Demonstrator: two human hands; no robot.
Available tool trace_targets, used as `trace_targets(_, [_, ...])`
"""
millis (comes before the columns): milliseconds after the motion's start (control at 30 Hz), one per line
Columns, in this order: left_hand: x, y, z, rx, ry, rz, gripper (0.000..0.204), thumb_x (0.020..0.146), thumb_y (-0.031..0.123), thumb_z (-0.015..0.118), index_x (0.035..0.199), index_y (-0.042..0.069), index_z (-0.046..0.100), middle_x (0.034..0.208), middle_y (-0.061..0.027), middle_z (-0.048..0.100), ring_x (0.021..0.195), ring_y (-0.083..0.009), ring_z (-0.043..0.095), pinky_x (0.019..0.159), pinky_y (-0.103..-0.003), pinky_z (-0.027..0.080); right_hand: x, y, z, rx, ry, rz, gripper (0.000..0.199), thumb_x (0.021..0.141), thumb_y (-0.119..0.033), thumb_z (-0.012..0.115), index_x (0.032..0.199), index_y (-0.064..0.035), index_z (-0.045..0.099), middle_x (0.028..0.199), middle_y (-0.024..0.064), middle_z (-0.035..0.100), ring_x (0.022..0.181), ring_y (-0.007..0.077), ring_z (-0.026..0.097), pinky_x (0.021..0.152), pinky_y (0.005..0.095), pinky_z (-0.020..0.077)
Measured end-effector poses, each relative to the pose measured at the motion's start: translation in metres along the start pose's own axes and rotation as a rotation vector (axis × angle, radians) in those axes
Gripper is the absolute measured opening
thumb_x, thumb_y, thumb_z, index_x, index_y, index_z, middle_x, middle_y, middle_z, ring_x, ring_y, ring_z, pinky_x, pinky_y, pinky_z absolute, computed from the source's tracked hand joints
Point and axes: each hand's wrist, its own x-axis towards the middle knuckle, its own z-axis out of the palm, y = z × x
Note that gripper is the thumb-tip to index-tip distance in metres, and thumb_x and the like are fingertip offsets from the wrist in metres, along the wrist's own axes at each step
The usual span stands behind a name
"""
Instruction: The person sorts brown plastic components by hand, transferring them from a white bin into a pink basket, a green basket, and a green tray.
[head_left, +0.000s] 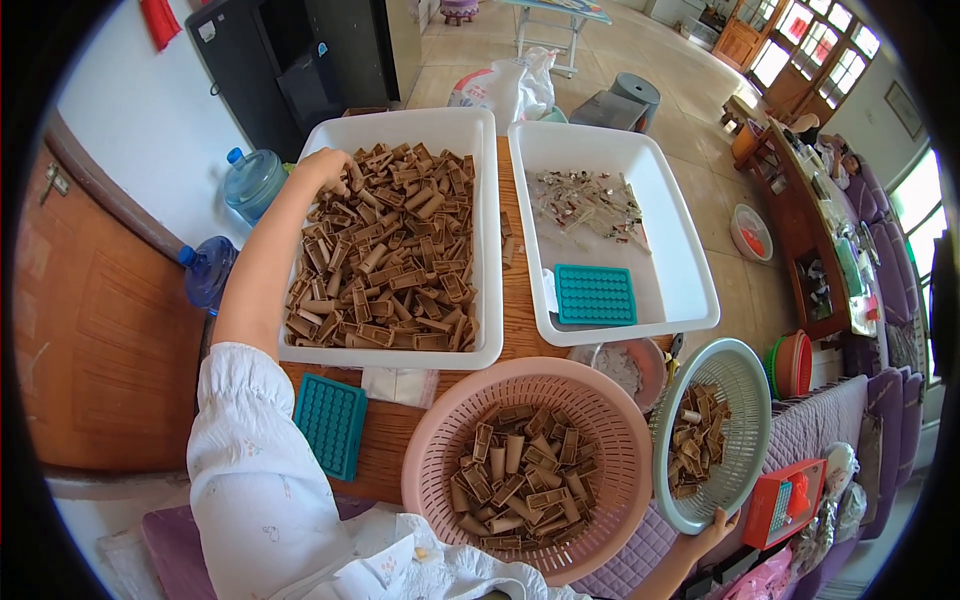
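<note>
Printed sleeve point(255, 470) extends left hand point(328, 172) to brown pieces point(400, 255), hold unclear; right hand point(712, 532) grips green basket point(746, 425).

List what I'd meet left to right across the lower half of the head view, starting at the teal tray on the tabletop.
Teal tray on the tabletop → pink basket with brown pieces → pale green basket, also with brown pieces, right hand at its rim → red box.
</note>
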Motion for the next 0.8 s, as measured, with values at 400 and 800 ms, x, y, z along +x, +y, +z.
trace_targets(400, [-0.010, -0.020, 0.011, 0.016, 0.120, 0.046, 0.042, 0.066, 0.007, 0.059, 0.107, 0.013, 0.051, 0.091, -0.0155, 0.057, 0.089, -0.0287, 0.055, 0.075, -0.036, 0.045, 0.002, 0.000, -0.001, -0.002, -0.013, 0.002, 0.051, 0.071, -0.001, 0.043, 0.119, -0.0033, 0.027, 0.107, 0.0153, 0.043, 0.096, 0.0250, 0.047, 0.081, 0.0344, 0.0428])
trace_targets(800, [-0.013, 0.006, -0.005, 0.173, 0.550, 0.373, 0.014, 0.078, 0.010, 0.047, 0.092, 0.007, 0.045, 0.086, -0.0125, 0.057, 0.082, -0.0302, 0.054, 0.071, -0.038, 0.042, 0.004, 0.004, -0.005, 0.028, -0.047, -0.023, 0.052, 0.070, -0.001, 0.044, 0.120, -0.0024, 0.027, 0.107, 0.0153, 0.043, 0.095, 0.0254, 0.048, 0.082, 0.0347, 0.0422])
